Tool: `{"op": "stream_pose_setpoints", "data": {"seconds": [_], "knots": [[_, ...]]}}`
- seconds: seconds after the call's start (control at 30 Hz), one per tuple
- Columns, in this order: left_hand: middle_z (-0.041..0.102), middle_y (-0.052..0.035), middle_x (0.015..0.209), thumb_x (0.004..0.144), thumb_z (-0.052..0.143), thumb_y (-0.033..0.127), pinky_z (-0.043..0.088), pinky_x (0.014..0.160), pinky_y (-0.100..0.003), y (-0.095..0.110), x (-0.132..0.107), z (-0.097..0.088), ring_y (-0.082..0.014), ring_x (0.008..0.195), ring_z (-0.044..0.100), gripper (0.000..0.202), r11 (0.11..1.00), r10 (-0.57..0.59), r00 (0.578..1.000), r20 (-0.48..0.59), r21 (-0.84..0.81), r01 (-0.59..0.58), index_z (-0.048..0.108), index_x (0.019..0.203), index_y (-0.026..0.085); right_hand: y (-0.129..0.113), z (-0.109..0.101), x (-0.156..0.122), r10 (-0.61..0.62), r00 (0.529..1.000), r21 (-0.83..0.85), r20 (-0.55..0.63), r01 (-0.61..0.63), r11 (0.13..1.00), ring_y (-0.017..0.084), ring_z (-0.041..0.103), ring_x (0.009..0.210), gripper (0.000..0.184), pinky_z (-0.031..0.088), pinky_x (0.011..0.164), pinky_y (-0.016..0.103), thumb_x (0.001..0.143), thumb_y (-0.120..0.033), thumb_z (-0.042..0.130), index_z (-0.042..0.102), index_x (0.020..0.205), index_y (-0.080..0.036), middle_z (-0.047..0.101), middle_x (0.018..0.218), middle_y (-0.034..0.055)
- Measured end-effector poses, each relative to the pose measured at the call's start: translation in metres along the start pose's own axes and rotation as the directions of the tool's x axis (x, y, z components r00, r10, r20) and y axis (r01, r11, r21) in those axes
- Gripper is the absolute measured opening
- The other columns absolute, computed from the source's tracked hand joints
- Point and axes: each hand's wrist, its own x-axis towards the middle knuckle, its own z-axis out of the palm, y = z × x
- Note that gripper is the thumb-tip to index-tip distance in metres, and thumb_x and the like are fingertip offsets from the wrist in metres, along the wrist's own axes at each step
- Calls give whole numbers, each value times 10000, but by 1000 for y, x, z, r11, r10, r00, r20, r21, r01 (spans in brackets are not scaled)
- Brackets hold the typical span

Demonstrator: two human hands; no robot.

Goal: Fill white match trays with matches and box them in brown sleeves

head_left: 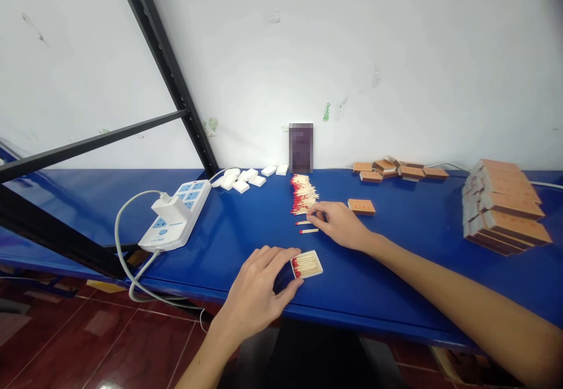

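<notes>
My left hand (259,289) rests on the blue table (404,254) and grips the left end of a small white matchbox tray (307,264) filled with red-tipped matches. My right hand (338,222) lies further back, its fingertips pinched at the near edge of a loose pile of matches (302,194). Two single matches (308,231) lie just left of that hand. A closed brown matchbox (361,206) sits right behind it.
A white and blue power strip (176,220) with a plugged adapter and cable lies at the left. Several empty white trays (246,179) sit at the back, more brown matchboxes (400,171) back right, a stacked heap (504,206) far right. A black frame (167,66) crosses left.
</notes>
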Motion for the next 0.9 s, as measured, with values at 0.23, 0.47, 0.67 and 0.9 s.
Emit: {"op": "stream_pose_setpoints", "data": {"seconds": [0.23, 0.47, 0.67, 0.9], "knots": [[678, -52, 1179, 952, 638, 252, 479, 926, -411, 0, 1, 1, -245, 1018, 615, 356, 1000, -12, 1000, 4, 3, 12, 541, 1295, 259, -6, -1, 2, 58, 998, -36, 25, -57, 998, 135, 520, 622, 169, 309, 583, 251, 908, -302, 576, 679, 809, -212, 590, 650, -26], [674, -48, 1152, 953, 637, 256, 503, 882, -387, 1, 0, 0, -234, 966, 623, 356, 1000, -19, 1000, -2, 6, 19, 547, 1297, 265, 0, -1, 3, 41, 999, -19, 30, -40, 999, 127, 493, 606, 130, 315, 589, 250, 884, -266, 595, 679, 803, -208, 561, 643, -30], [667, -46, 1167, 967, 625, 265, 482, 893, -386, 0, 1, 1, -240, 985, 605, 339, 1000, -18, 1000, 3, -4, 18, 537, 1295, 273, 6, -6, 1, -102, 989, -56, 106, 109, 992, 144, 543, 725, 138, 350, 653, 262, 948, -218, 519, 640, 884, -200, 624, 800, 4], [662, -45, 1147, 964, 632, 259, 479, 885, -386, 1, 3, 0, -238, 976, 601, 350, 1000, -22, 1000, 10, -7, 22, 530, 1298, 274, 5, -12, -3, -183, 967, -93, 179, 202, 975, 177, 572, 835, 179, 393, 735, 297, 999, -229, 438, 596, 922, -195, 661, 947, 48]]}}
